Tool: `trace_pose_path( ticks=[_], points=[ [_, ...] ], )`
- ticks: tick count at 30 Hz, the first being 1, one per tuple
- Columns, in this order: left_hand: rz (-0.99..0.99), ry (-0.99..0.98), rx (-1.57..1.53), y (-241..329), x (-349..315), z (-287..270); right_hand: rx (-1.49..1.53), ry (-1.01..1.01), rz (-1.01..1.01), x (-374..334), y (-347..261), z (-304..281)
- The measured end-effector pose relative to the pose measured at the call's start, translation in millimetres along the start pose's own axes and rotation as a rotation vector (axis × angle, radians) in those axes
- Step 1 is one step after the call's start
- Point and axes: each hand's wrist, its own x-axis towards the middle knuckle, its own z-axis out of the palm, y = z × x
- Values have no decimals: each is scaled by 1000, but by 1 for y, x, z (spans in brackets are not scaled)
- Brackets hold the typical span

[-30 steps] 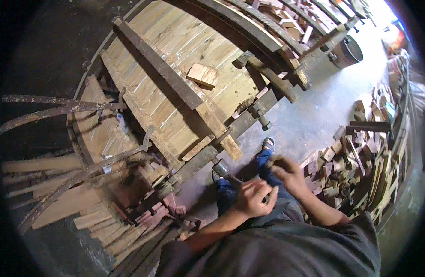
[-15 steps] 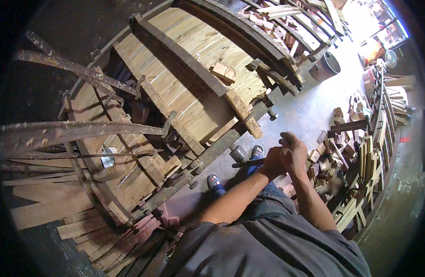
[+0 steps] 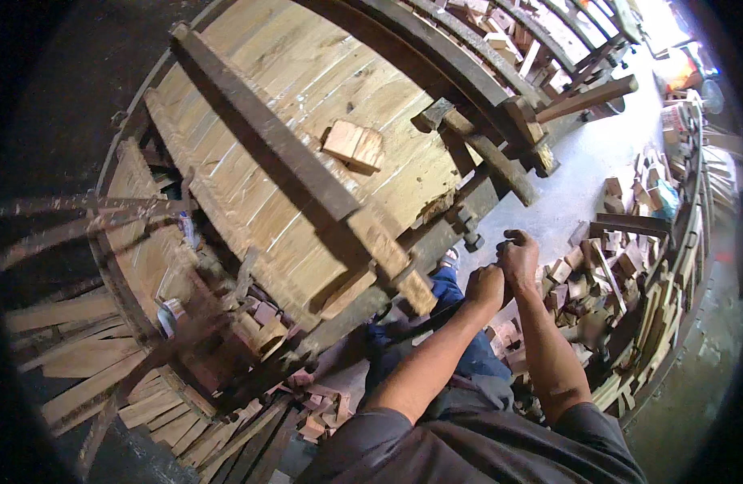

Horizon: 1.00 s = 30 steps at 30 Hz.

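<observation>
My left hand [image 3: 485,289] is closed, and a thin dark rod appears to run out of it over my blue trousers. Right beside it, touching, my right hand [image 3: 517,260] is closed with its fingers curled; what it grips is hidden. Beyond and left of both hands lies a panel of pale wood strips [image 3: 307,206], held in a rack of metal clamps. A dark clamp bar [image 3: 262,121] crosses its top, with a chewed wood block [image 3: 384,246] at the near end. Small wood blocks [image 3: 354,145] rest on the panel, near a hammer [image 3: 488,153] at its right edge.
Offcuts [image 3: 565,278] are heaped on the floor to my right, along a rack of long thin strips [image 3: 654,323]. At left, rusty clamp arms [image 3: 137,367] stick out above stacked boards [image 3: 89,355]. A wooden handle [image 3: 589,98] juts out at the upper right.
The view has shifted, so the panel looks larger and nearer. My hands stay together, the left slightly lower against the right. The clamp arms at left appear lower and blurred.
</observation>
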Motion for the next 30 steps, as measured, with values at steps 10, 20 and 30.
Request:
trace_pose_path(
  ticks=[10, 20, 30],
  points=[
    [-374, -72, 205, -95, 14, 50, -226, 40, 21, 92, 136, 103],
    [-373, -80, 64, -102, -29, 37, 895, -377, 847, 37, 137, 88],
    [-246, -237, 73, -128, -75, 4, 850, -233, 733, 20, 148, 93]
  ],
)
